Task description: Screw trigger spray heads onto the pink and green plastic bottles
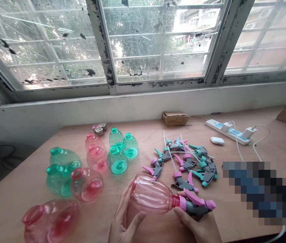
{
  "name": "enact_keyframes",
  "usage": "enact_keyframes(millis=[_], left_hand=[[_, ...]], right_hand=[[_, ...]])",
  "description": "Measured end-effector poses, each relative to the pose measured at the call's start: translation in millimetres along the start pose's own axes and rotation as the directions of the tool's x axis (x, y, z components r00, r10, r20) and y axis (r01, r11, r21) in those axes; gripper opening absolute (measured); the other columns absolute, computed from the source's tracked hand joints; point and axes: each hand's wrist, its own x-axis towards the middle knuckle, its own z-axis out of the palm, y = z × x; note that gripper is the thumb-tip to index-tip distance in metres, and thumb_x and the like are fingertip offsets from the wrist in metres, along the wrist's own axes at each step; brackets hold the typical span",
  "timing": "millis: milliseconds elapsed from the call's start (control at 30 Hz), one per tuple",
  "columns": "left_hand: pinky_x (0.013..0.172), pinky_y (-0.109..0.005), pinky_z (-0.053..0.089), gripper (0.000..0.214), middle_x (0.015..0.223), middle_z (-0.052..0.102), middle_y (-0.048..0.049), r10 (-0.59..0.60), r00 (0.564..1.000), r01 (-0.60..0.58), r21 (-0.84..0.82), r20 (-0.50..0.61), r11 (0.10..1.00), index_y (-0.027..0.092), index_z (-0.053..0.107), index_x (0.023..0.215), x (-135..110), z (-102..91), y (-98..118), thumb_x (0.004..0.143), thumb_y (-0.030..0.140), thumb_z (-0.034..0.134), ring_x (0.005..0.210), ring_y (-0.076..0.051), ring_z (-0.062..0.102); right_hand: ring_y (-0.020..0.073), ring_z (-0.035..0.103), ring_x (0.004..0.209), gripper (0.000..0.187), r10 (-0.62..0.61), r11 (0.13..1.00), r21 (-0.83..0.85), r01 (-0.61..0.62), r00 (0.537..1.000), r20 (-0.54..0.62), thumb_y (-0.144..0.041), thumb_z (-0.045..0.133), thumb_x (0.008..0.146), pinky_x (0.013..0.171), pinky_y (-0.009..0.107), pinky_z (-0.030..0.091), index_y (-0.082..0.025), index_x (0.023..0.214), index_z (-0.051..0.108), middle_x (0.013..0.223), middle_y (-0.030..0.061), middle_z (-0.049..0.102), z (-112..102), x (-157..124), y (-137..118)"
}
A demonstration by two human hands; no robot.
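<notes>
Your left hand is cupped around the base end of a pink bottle, which lies sideways between your 2 hands over the near part of the table, while your right hand pinches the collar of the pink-and-gray spray head at its neck. To your left stand 4 other pink bottles and 5 green bottles; beyond your right hand lie loose spray heads, with a white power strip farther back.
</notes>
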Motion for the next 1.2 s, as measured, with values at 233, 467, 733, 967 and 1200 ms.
enact_keyframes(millis=[233,467,733,967,1200], left_hand=[[0.119,-0.046,0.031,0.076,0.141,0.060,-0.0085,0.009,1.000,-0.009,-0.034,-0.014,0.999,0.026,0.057,0.131,-6,6.1,2,0.063,0.049,0.084,0.137,-0.033,0.048],[0.115,-0.043,0.038,0.058,0.133,0.065,-0.0089,-0.020,0.999,0.018,-0.075,-0.036,0.997,0.025,0.061,0.124,-1,3.4,2,0.072,0.043,0.080,0.133,-0.032,0.052],[0.120,-0.045,0.029,0.068,0.143,0.058,-0.0074,0.028,0.998,-0.030,-0.031,-0.054,0.999,0.026,0.056,0.132,-7,4.4,0,0.070,0.044,0.080,0.139,-0.033,0.045],[0.120,-0.047,0.028,0.065,0.139,0.060,-0.0063,0.022,0.995,-0.017,0.051,-0.097,0.999,0.029,0.056,0.131,-6,11.8,5,0.072,0.046,0.077,0.138,-0.033,0.046],[0.118,-0.048,0.032,0.070,0.137,0.061,-0.0065,0.052,0.993,-0.045,0.066,-0.107,0.997,0.029,0.055,0.128,-8,14.1,7,0.066,0.044,0.082,0.135,-0.033,0.049]], right_hand=[[0.0308,0.073,0.085,0.038,0.015,0.999,0.041,-0.016,0.999,0.036,-0.042,0.087,0.060,0.080,0.038,0.060,-0.024,0.092,0.077,0.082,0.0043,0.078,0,0,-2],[0.0253,0.072,0.076,0.034,0.018,0.995,0.101,-0.024,0.998,0.063,-0.039,0.088,0.061,0.074,0.032,0.060,-0.026,0.091,0.078,0.080,0.0016,0.077,4,-1,-7],[0.0221,0.069,0.064,0.039,0.029,0.999,0.043,-0.031,0.999,0.037,-0.039,0.088,0.060,0.064,0.030,0.059,-0.024,0.093,0.077,0.071,0.0010,0.076,-2,1,-1],[0.0200,0.068,0.067,0.034,0.012,0.997,0.073,-0.016,0.998,0.064,-0.037,0.087,0.062,0.066,0.027,0.057,-0.025,0.092,0.076,0.071,-0.0013,0.073,2,0,-6],[0.0192,0.067,0.058,0.039,0.013,0.999,0.047,-0.015,0.999,0.037,-0.037,0.088,0.060,0.060,0.027,0.059,-0.026,0.095,0.076,0.068,-0.0014,0.073,1,0,-2]])
